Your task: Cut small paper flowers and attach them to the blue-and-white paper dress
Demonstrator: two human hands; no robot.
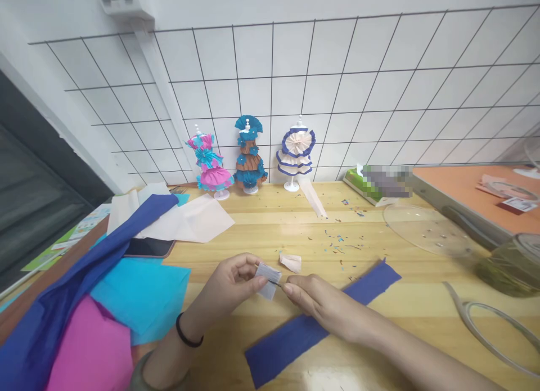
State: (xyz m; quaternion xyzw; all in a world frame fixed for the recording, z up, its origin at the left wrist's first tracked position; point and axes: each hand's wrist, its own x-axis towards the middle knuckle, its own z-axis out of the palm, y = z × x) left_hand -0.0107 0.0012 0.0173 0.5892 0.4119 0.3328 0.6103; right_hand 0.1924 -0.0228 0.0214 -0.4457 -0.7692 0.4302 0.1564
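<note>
Left hand (238,279): pinched on small pale-grey piece (265,293), thumb near tool tip; steady grip and flat sheet probably best. Piece lies between the hands, above bench (211,351). Right hand (311,299): closed on thin dark tool (275,283) across the piece; short, light movements advisable. Blue strip (371,282) beneath.

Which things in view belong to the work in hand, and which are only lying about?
In the work:
- small pale sheet, in the left hand
- thin dark tool, in the right hand
- probably the blue strip under the right hand

Apparently just lying about:
- phone
- green packet at the back
- clear round dish
</note>
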